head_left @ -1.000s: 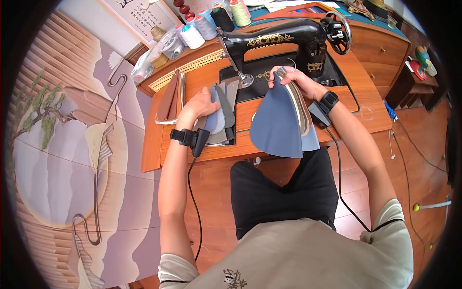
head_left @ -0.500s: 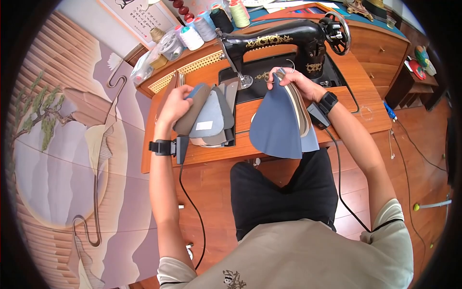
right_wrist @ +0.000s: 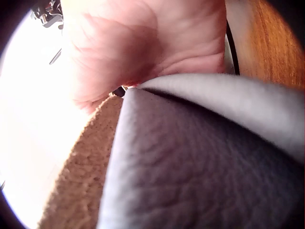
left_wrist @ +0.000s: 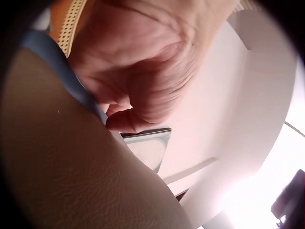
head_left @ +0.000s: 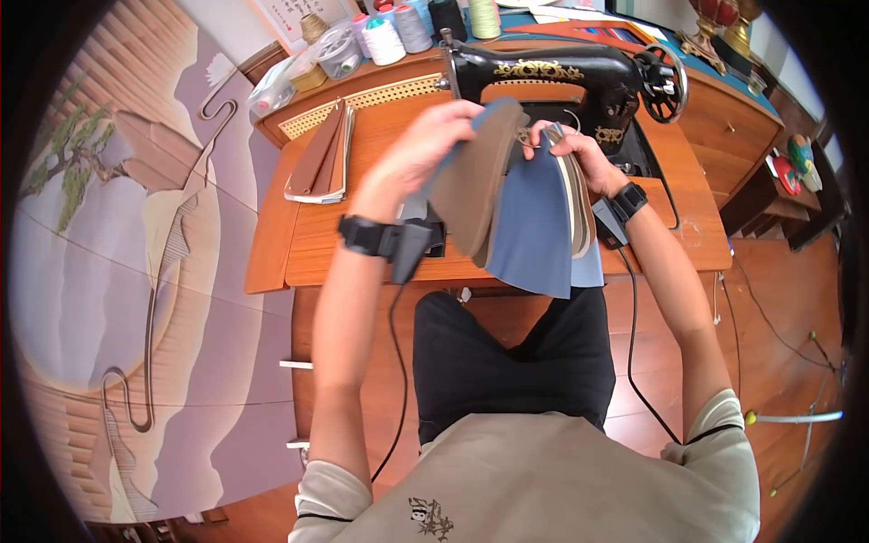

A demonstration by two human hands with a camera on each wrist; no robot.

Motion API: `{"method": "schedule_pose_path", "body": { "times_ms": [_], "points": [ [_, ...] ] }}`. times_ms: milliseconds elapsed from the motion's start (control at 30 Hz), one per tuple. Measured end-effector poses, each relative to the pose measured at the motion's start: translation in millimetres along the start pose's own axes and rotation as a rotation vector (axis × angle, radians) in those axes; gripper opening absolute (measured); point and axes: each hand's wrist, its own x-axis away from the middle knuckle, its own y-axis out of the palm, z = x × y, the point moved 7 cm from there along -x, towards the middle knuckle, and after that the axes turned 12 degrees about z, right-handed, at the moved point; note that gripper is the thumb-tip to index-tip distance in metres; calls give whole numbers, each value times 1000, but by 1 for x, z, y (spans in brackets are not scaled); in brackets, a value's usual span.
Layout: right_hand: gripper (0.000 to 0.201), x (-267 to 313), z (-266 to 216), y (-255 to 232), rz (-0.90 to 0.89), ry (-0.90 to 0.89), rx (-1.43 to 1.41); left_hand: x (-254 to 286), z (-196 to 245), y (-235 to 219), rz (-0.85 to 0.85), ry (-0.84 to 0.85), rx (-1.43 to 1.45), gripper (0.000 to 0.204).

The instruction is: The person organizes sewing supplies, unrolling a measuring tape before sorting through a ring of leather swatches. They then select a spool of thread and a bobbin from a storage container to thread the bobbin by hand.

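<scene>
My left hand (head_left: pixel 433 149) has just come up and across from the left part of the worktop (head_left: pixel 308 240), bringing the brown swatches (head_left: pixel 475 190) with it. Half a second ago they were over there, tilted up beside a pale piece with a white label; now they hang upright in front of me, close to my other bunch. I take this to mean that the two bunches are being brought together, side by side.

The left hand is narrow, thumb and fingertips pinching the upper edge, with a blue sheet backing the brown. The brown swatches hang just right of it and below. My right hand (head_left: pixel 579 154) has hardly moved: it pinches the blue swatches (head_left: pixel 534 217) at their gathered top, and they fan downward, left of and below it, with cream and brown edges showing. From above, the brown edge overlaps the blue; I cannot tell if they touch.

Beyond both hands stands the sewing machine (head_left: pixel 543 68). A rust-brown fan (head_left: pixel 321 158) lies left of my left hand, well apart.
</scene>
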Motion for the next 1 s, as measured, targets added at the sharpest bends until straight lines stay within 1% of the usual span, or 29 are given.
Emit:
{"method": "schedule_pose_path", "body": {
  "times_ms": [33,67,100,167,200,233,267,300,333,367,433,467,500,567,600,633,700,733,800,933,1000],
  "points": [
    [25,-1,-3,3,-34,-10,-33,-11,-18,8,-36,-1,47,25],
    [25,1,-4,2,10,14,-62,-14,-28,19,-55,-41,81,25],
    [31,1,-5,-4,6,1,-52,-27,-49,25,-59,-27,99,22],
    [43,0,2,-20,186,18,-126,-33,-65,36,53,-98,151,17],
    [54,2,4,-27,266,10,-150,-37,-66,38,49,-96,160,17],
    [54,4,6,-31,276,22,-148,-38,-70,38,73,-72,202,15],
    [55,4,5,-28,242,41,-152,-38,-73,38,98,-52,242,14],
    [56,4,4,-25,205,57,-156,-38,-77,38,96,-63,251,14],
    [57,5,2,-23,216,56,-136,-39,-80,37,110,-58,277,14],
    [57,5,3,-22,222,66,-137,-38,-79,35,125,-50,303,15],
    [55,3,2,-16,153,66,-161,-36,-78,36,114,-38,282,15],
    [43,3,1,-13,214,63,-152,-35,-76,35,138,-30,237,16],
    [43,1,3,-15,217,75,-147,-34,-75,34,162,-21,193,17],
    [31,-2,0,-9,87,33,-120,-36,-79,31,176,-33,200,18],
    [27,-2,-2,-7,108,1,-61,-37,-81,30,184,-41,193,18],
    [27,-1,-3,-6,111,14,-58,-38,-84,30,188,-47,204,18],
    [29,0,-4,-1,65,18,3,-38,-82,32,184,21,84,20],
    [30,0,-4,0,64,28,13,-37,-83,32,189,17,91,20],
    [30,0,-3,0,71,37,32,-36,-81,31,223,92,-2,22],
    [30,0,-2,-3,81,35,44,-38,-86,34,240,93,-40,29],
    [29,-1,-2,-3,88,34,43,-36,-83,33,279,116,-60,35]
  ]
}}
